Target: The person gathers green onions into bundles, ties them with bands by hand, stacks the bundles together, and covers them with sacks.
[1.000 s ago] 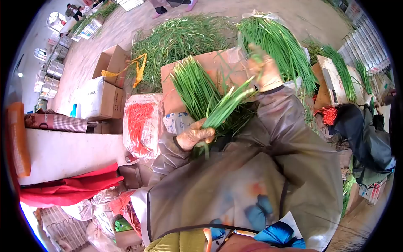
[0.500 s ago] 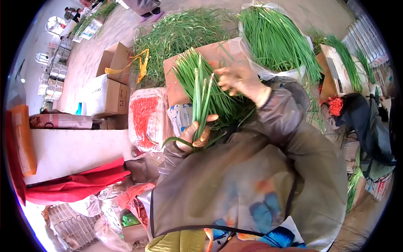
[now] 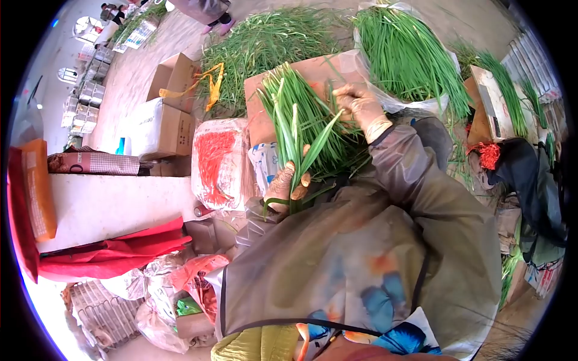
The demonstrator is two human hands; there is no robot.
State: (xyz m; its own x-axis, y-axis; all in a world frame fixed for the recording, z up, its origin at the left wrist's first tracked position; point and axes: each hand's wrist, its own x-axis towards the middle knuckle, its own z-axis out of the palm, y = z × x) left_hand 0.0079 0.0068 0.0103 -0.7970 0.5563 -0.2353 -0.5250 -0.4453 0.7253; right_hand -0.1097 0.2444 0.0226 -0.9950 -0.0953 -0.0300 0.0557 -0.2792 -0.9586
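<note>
My left hand [image 3: 283,188] is closed around a few green chive stalks [image 3: 294,141], pale ends up and fanned apart. My right hand [image 3: 361,108] is at the upper right of them, fingers bent together; one slanting stalk reaches its fingertips and seems pinched there, though the exact grip is small to see. Both hands look gloved. Behind and under the held stalks lies a thick pile of chives [image 3: 319,120] on a flattened cardboard sheet [image 3: 259,90], close to my lap.
A large chive bundle [image 3: 409,60] lies on plastic sheeting at the upper right. Loose greens [image 3: 271,39] are heaped on the floor ahead. At left are red ties [image 3: 215,162] on a wrapped pack, a cardboard box [image 3: 174,129] and a white tabletop [image 3: 120,195]. Another person's feet [image 3: 224,27] stand beyond.
My right hand has come lower, its fingers now bent in at one stalk's end. The stalks in my left hand have spread apart, one leaning right. The whole view has shifted slightly.
</note>
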